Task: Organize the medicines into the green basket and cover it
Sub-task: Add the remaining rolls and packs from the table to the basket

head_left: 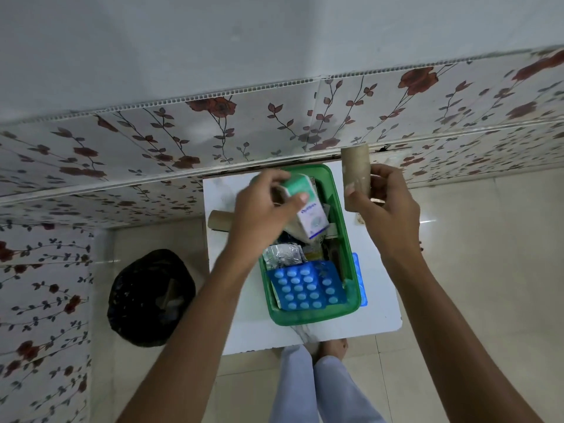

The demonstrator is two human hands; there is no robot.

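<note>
Feet and floor: the person's trousered legs and a bare foot [334, 346] stand on pale glossy tiles at the near edge of the desk.
Desk: a small white desk [378, 303], smooth and square-cornered, carries the green basket.
Green basket: the green basket [345, 236] is a translucent plastic tub with rounded corners, standing in the middle of the desk, uncovered.
Basket contents: a blue blister sheet [305, 286] with rows of oval tablets lies at the near end; a crinkled silver foil strip [282, 254] sits just behind it; darker items further in cannot be made out.
Outside the basket: another blue blister edge [361, 282] shows just beside the right wall.
Left hand: the left hand [262, 209] has its grip pinching a white-and-teal carton [308, 206], tilted, above the basket's far half.
Right hand: the right hand [387, 203] has its grip closed round an upright cardboard tube [356, 175], matt brown, beside the basket's far right corner.
Second tube: a second tube [218, 221] lies on the desk left of the basket.
Step in hand: likely seating the carton; laying it flat along the far wall would leave the top level for covering.
Bin: a black-lined bin [151, 297] stands on the floor to the left.
</note>
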